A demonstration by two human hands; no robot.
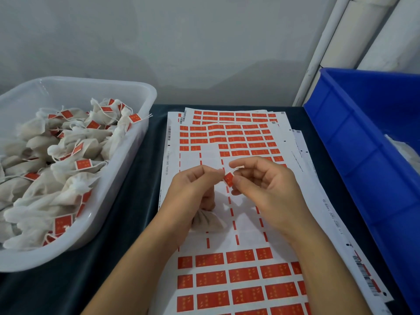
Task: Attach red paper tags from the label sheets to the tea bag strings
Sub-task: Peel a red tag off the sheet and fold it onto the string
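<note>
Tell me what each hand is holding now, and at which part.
Left hand grips the tea bag at its gathered top; right hand pinches the red tag at its edge.

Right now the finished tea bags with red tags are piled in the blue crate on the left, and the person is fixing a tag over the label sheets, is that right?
Not quite. The head view shows the tagged tea bags piled in the clear plastic tub on the left; the blue crate is on the right. The rest stands: both hands, left hand and right hand, work a red tag over the label sheets.
</note>
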